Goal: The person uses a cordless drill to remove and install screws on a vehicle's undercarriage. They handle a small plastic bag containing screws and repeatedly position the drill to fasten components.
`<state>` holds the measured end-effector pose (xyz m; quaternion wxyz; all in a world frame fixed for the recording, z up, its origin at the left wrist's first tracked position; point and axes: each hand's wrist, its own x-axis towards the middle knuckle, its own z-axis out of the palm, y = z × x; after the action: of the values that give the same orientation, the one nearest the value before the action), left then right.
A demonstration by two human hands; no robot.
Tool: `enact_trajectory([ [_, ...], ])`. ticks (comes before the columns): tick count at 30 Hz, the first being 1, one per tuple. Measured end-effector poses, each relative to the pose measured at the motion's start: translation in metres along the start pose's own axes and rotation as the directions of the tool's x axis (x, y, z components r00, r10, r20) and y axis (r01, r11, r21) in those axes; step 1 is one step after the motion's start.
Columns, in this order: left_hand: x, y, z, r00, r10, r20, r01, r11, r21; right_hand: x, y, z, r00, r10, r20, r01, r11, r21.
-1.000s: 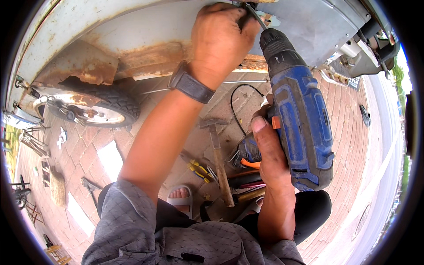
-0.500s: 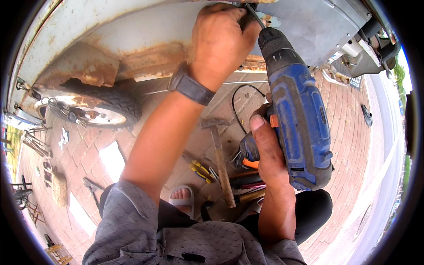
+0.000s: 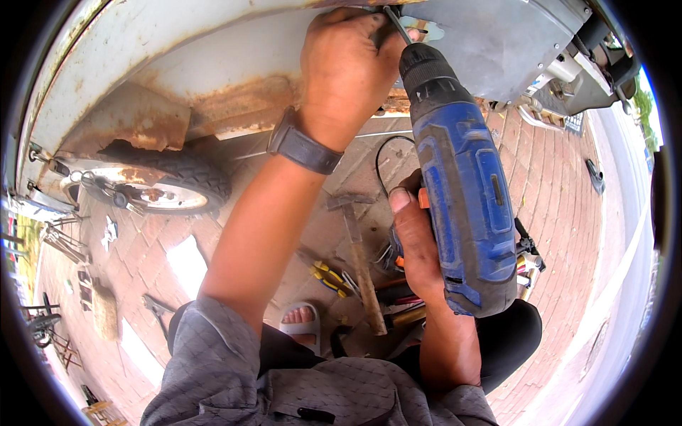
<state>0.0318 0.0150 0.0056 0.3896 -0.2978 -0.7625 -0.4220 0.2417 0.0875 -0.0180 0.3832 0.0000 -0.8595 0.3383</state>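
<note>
High in the view, my left hand (image 3: 348, 67) is curled at a grey metal panel (image 3: 511, 42), fingers closed around something hidden beside the drill bit (image 3: 400, 25). A black watch is on that wrist. My right hand (image 3: 415, 252) grips a blue-and-black cordless drill (image 3: 465, 199) from below, thumb by its orange button. The drill points up, its bit reaching the panel next to my left fingers; the bit's tip is hard to see. Rusty white bodywork (image 3: 199, 50) spans the top left.
A wheel (image 3: 145, 188) sits under the bodywork at left. On the brick paving (image 3: 561, 234) lie a hammer (image 3: 359, 263), yellow pliers (image 3: 328, 277), white sheets (image 3: 187, 263), grey pliers (image 3: 156, 309) and several other tools. A road borders the paving at right. My sandalled foot (image 3: 300, 319) shows below.
The drill, with my right hand on it, has shifted left and slightly tilted; my left hand has moved slightly left with it. The surrounding ground appears a little lower and further right in the view.
</note>
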Motion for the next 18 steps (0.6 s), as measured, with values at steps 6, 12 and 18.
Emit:
enact_trajectory([
  [6,-0.0009,0.0003,-0.0007,1.000,-0.028,-0.010,0.028,0.999,-0.034,-0.0031,-0.0005,0.0054,0.990,0.142,0.001,-0.139,0.970,0.201],
  [12,-0.0010,0.0002,-0.0005,1.000,-0.029,-0.010,0.029,0.998,-0.052,-0.0018,0.0045,0.0042,0.999,0.043,0.007,-0.043,0.990,0.134],
  [18,-0.0017,0.0074,-0.0027,0.994,-0.106,0.040,0.111,0.985,-0.130,-0.0030,0.0070,0.0044,0.998,0.070,0.004,-0.069,0.986,0.149],
])
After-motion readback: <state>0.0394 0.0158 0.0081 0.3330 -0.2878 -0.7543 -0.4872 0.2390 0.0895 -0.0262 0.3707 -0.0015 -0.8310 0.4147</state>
